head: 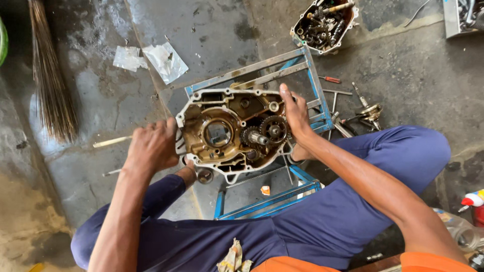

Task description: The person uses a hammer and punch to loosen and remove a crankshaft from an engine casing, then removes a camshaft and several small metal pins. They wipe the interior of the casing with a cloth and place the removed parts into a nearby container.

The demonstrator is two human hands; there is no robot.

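Note:
An oily engine crankcase half (227, 132) lies open side up on a blue metal frame stand (310, 75). Inside it I see two dark gears on shafts (264, 132) and a round bearing hole. My left hand (151, 146) grips the case's left edge. My right hand (295, 113) holds its right edge, with the fingers reaching up along the rim. Both hands are closed on the casing.
A cover full of small engine parts (325, 25) sits on the concrete floor at the top. A crankshaft (370, 108), T-handle tools and a red screwdriver (330, 79) lie to the right. Plastic bags (164, 60) and a broom (48, 75) are on the left.

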